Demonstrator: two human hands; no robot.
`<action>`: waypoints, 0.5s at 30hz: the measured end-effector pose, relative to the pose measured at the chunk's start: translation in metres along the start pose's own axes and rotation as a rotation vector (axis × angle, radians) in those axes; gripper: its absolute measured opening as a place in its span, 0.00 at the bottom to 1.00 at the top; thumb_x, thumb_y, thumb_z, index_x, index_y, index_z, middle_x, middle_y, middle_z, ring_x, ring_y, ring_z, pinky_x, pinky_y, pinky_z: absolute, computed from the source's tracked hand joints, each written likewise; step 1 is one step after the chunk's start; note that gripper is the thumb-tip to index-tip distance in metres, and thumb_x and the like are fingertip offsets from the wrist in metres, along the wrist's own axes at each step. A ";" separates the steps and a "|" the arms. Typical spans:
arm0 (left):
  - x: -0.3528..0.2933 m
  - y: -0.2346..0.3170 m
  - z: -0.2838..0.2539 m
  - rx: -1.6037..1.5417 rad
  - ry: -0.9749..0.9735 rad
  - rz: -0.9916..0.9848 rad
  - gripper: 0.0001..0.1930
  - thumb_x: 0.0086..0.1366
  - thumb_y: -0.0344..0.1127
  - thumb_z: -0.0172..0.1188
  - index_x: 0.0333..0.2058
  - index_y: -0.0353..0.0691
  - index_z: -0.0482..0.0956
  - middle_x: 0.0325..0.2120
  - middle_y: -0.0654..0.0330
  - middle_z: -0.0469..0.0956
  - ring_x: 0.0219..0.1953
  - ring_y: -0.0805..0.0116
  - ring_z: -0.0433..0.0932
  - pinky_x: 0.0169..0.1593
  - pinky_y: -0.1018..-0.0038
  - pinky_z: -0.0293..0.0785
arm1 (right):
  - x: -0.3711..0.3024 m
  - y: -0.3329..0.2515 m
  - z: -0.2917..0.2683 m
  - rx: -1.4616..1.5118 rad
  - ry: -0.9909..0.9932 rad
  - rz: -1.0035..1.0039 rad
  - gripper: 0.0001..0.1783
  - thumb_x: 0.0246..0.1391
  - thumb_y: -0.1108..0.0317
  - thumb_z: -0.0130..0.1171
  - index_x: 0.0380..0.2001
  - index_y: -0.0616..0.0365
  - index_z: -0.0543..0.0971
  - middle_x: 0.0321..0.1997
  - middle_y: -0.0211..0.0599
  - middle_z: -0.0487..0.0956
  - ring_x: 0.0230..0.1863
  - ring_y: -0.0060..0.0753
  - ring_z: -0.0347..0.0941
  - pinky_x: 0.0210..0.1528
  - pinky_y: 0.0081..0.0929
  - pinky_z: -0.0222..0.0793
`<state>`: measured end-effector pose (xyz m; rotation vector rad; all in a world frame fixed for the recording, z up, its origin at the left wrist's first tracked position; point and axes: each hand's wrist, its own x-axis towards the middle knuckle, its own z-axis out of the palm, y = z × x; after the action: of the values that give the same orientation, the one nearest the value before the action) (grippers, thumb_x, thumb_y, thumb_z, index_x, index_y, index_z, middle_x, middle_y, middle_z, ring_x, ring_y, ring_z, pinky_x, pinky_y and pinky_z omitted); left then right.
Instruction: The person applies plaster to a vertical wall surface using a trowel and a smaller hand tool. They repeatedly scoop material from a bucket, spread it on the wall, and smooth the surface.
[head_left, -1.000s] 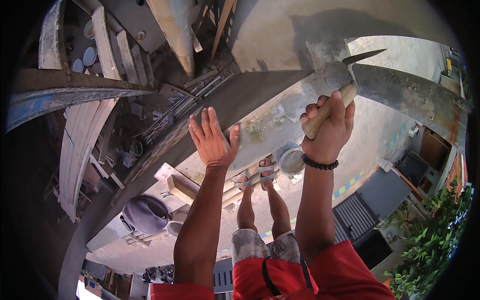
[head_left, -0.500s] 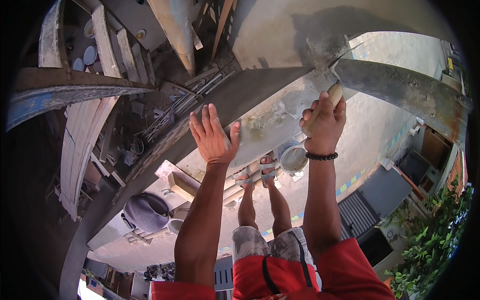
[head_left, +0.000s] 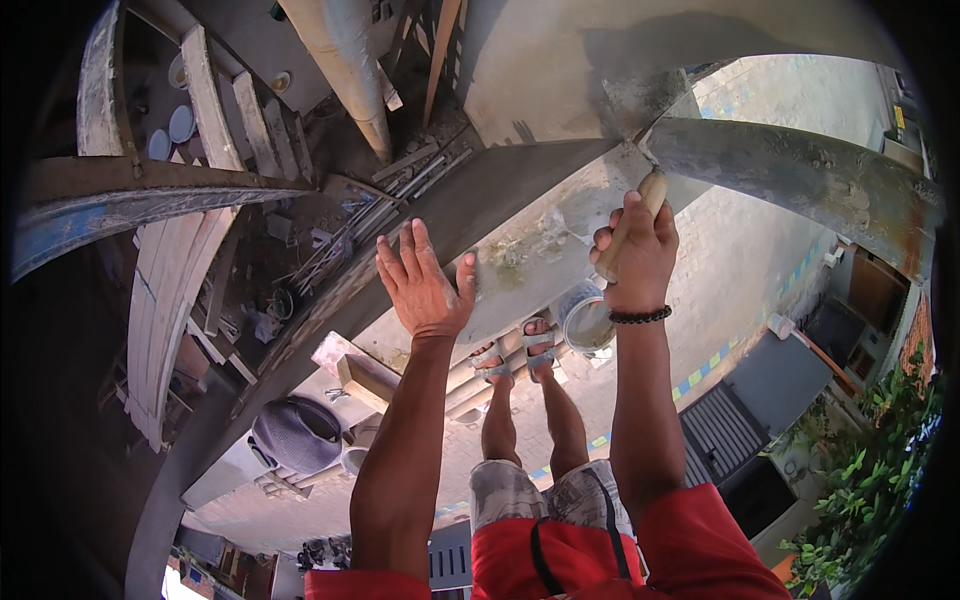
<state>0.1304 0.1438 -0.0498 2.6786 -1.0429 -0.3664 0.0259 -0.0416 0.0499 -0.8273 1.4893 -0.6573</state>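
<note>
My right hand (head_left: 640, 245), with a dark bead bracelet at the wrist, is closed round the wooden handle of a trowel (head_left: 622, 238). The trowel's bent metal neck points away from me toward the corner where the wall meets a grey beam. Its blade is seen nearly edge-on and is hard to make out beside a rough, wet-looking grey patch (head_left: 642, 103) on the wall. My left hand (head_left: 427, 285) is raised with fingers spread and nothing in it. Pale smears mark its fingers. Whether it touches the dark grey ledge (head_left: 490, 185) behind it, I cannot tell.
I stand in sandals on a narrow plank platform. By my feet is a bucket (head_left: 588, 325); to the left lie a wooden block (head_left: 365, 380) and a purple-grey bag (head_left: 297, 435). Scrap lumber (head_left: 175, 310) fills the left side. A stained grey beam (head_left: 790, 170) juts out at right.
My right hand and the trowel have shifted slightly left, and the trowel's neck sits closer to the corner. My left hand stays spread in nearly the same place.
</note>
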 end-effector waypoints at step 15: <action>0.000 0.002 0.002 0.012 0.058 0.035 0.38 0.63 0.57 0.48 0.64 0.37 0.52 0.58 0.46 0.61 0.64 0.38 0.49 0.66 0.50 0.42 | -0.100 0.040 -0.099 -0.166 -0.346 -0.076 0.27 0.55 0.67 0.56 0.55 0.64 0.61 0.28 0.31 0.70 0.20 0.16 0.67 0.18 0.15 0.65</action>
<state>0.1289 0.1419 -0.0516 2.6606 -1.0766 -0.2758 -0.0778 0.0556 0.0855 -1.0714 1.2125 -0.4221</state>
